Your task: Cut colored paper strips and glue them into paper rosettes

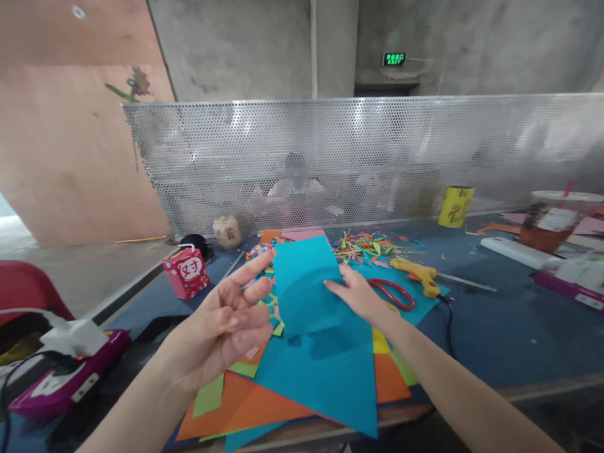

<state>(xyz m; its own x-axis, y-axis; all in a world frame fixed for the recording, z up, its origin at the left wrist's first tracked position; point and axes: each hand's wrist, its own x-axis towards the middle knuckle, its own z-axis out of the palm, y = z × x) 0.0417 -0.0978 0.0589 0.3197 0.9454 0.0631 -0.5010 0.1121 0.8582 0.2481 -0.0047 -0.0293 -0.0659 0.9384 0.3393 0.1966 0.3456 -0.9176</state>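
A bright blue sheet of paper (304,280) lies over a pile of coloured paper in front of me, its far part looking raised and slightly bent. My right hand (359,294) is at the sheet's right edge, with one digit over its face and the others at the edge. My left hand (235,317) hovers left of the sheet, palm turned inward, fingers apart and partly curled, nothing in it. Beneath are orange sheets (254,401) and green pieces (209,394). Red-handled scissors (396,294) rest right of my right hand, partly hidden.
A yellow glue gun (420,277) with a cord lies at the right. Paper scraps (364,246) are heaped behind the sheet. A pink drink carton (186,273) stands left; a yellow tape roll (456,206) and drink cup (552,221) stand right. A perforated metal screen (225,150) borders the table.
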